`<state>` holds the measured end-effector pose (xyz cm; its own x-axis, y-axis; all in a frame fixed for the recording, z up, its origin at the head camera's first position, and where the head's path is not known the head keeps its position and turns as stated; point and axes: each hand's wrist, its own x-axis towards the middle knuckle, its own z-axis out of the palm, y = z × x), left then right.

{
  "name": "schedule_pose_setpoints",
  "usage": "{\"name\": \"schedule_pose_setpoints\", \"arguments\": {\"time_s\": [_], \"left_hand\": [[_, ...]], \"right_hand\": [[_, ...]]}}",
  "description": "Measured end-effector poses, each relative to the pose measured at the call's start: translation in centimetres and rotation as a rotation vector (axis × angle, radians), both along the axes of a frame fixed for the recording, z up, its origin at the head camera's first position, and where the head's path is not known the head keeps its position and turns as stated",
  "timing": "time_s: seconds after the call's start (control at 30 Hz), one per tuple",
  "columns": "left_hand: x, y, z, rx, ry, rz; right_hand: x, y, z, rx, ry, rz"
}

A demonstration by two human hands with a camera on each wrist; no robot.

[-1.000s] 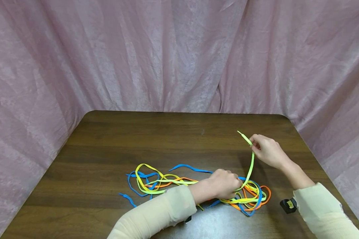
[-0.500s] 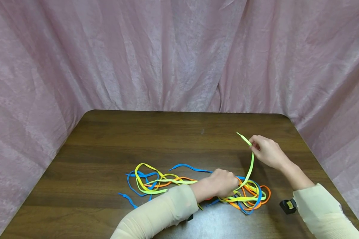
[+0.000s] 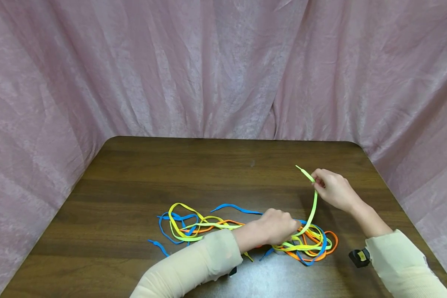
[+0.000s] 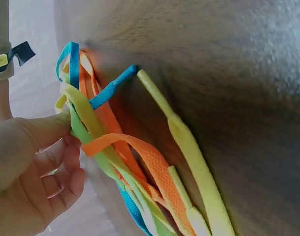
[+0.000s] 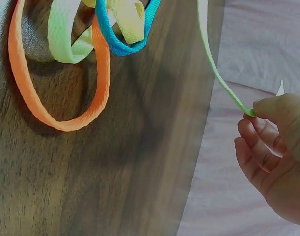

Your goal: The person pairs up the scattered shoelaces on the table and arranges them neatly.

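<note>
My left hand [image 3: 277, 227] pinches a tangled bundle of flat shoelaces near its middle, low over the table. In the left wrist view, its thumb presses against the green and yellow laces [image 4: 81, 115]. An orange shoelace [image 4: 159, 160], a blue lace tip [image 4: 122, 81] and yellow lace tips [image 4: 157, 93] lie beside that grip. Farther right and higher, my right hand [image 3: 333, 188] pinches a light green shoelace [image 3: 313, 209] near its end between thumb and forefinger. Its tip points up and left. Below the grip, the lace curves down to the bundle.
Left of the left hand spread a yellow loop [image 3: 175, 207] and blue lace ends [image 3: 158, 245]. Orange and blue loops [image 3: 333, 242] lie to its right. A brown wooden table [image 3: 164, 161] carries everything, with a pink curtain [image 3: 223, 70] behind its far edge.
Both hands keep their pinches and stay nearly in place. Only a very slight shift of the left hand and the bundle shows.
</note>
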<state>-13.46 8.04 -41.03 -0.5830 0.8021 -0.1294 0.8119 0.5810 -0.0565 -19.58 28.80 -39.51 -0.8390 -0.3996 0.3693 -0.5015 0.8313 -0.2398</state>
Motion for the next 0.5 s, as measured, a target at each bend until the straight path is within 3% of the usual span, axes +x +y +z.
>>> {"name": "schedule_pose_setpoints", "arguments": {"time_s": [0.27, 0.5], "left_hand": [[-0.2, -0.5, 0.3, 0.045, -0.01, 0.006], [-0.4, -1.2, 0.4, 0.045, -0.072, 0.027]], "right_hand": [[0.2, 0.1, 0.3, -0.001, -0.013, -0.004], [0.2, 0.3, 0.2, -0.005, -0.011, -0.004]]}}
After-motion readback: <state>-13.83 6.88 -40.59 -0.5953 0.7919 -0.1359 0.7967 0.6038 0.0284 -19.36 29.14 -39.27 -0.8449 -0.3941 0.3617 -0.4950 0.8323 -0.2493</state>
